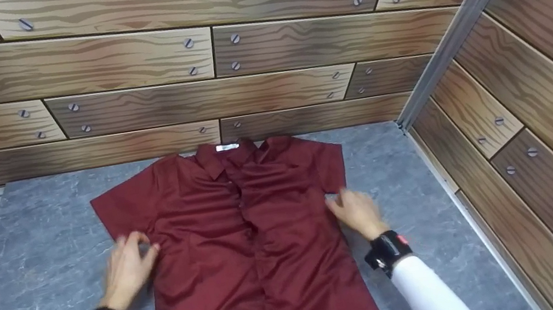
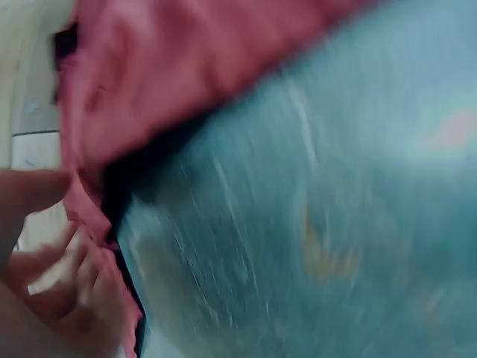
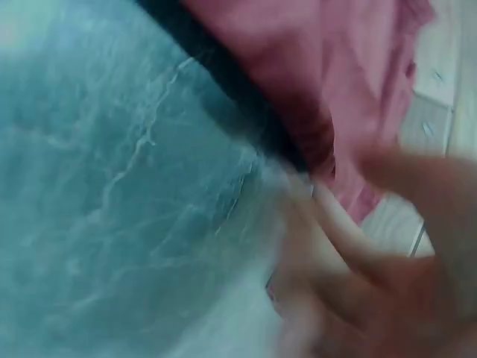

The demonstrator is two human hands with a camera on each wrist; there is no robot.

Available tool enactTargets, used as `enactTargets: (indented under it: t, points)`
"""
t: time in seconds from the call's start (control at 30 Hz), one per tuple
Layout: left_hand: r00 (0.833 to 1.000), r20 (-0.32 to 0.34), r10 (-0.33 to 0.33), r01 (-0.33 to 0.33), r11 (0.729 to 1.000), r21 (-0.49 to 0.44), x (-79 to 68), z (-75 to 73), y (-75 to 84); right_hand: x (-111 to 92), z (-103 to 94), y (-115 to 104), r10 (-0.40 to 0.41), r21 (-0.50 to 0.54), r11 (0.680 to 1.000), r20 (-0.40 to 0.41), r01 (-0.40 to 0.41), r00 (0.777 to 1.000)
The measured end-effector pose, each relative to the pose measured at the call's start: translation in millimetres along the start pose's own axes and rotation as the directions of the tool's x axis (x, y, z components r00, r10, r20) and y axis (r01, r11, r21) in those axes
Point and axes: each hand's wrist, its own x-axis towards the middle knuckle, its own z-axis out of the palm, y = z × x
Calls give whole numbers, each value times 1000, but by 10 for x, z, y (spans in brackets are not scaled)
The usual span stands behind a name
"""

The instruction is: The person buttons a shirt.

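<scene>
A dark red short-sleeved button shirt [image 1: 205,266] lies front up and spread out, its collar [image 1: 211,162] toward the back wall. Beside the shirt's left edge, just below the sleeve [image 1: 123,201], is my left hand [image 1: 127,264], fingers loosely bent and thumb apart from them. In the left wrist view its fingers [image 2: 56,287] overlap the shirt's edge. On the other side, my right hand [image 1: 358,214] is right at the shirt's edge under the other sleeve [image 1: 331,166]. Its fingers and thumb are spread apart and blurred in the right wrist view.
The shirt lies on a grey marbled tabletop [image 1: 44,230]. Wood-patterned walls stand at the back [image 1: 135,105] and right [image 1: 534,97], joined by a metal corner post [image 1: 456,29]. The lower part of the shirt runs out of the head view.
</scene>
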Motion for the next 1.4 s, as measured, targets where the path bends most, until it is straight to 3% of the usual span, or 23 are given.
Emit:
enactTargets:
  t: [0.07, 0.1, 0.17, 0.27, 0.33, 0.43, 0.53, 0.63, 0.73, 0.8, 0.87, 0.93, 1.0, 1.13, 1.27, 1.4]
  points:
    - [991, -85, 107, -100, 991, 87, 140, 42, -30, 142, 83, -119, -114, -115, 988, -122, 100, 986]
    - [986, -87, 144, -134, 985, 112, 218, 62, -41, 218, 127, -186, -173, -151, 977, -130, 153, 976]
    - [987, -17, 159, -155, 978, 140, 375, 106, -60, 374, 219, -314, -239, -173, 958, -46, 228, 970]
    - [987, 152, 57, -83, 982, 170, 550, 166, -65, 554, 329, -462, -191, -153, 965, 156, 215, 969]
    - [970, 243, -31, -19, 980, 200, 607, 216, -68, 621, 370, -498, -109, -169, 973, 255, 155, 961]
    - [949, 303, -88, 14, 971, 239, 557, 285, 27, 653, 353, -430, -12, -194, 978, 330, 80, 944]
    - [936, 343, -83, -18, 959, 283, 454, 378, 174, 636, 259, -326, 38, -235, 971, 339, 46, 940]
    - [915, 389, -107, -27, 946, 323, 425, 444, 266, 612, 201, -317, 22, -289, 955, 284, 64, 958]
    - [896, 416, -157, 3, 938, 346, 492, 449, 282, 576, 248, -410, -71, -269, 953, 251, 140, 965]
    - [885, 428, -184, 29, 938, 344, 562, 423, 278, 560, 318, -497, -144, -202, 958, 280, 205, 949]
    - [873, 443, -203, 48, 940, 337, 632, 388, 268, 556, 388, -577, -184, -125, 962, 350, 241, 918]
    - [861, 462, -212, 56, 943, 328, 687, 348, 262, 576, 439, -638, -185, -86, 967, 410, 240, 893]
    - [852, 477, -213, 57, 945, 321, 723, 309, 259, 621, 464, -677, -166, -84, 971, 441, 224, 882]
    - [853, 478, -211, 59, 948, 313, 771, 266, 263, 743, 459, -705, -135, -89, 976, 469, 199, 873]
    - [873, 444, -200, 68, 953, 296, 789, 287, 272, 798, 444, -705, -164, -53, 975, 475, 215, 864]
    - [908, 386, -165, 59, 961, 271, 755, 343, 255, 712, 435, -637, -205, -34, 972, 376, 234, 904]
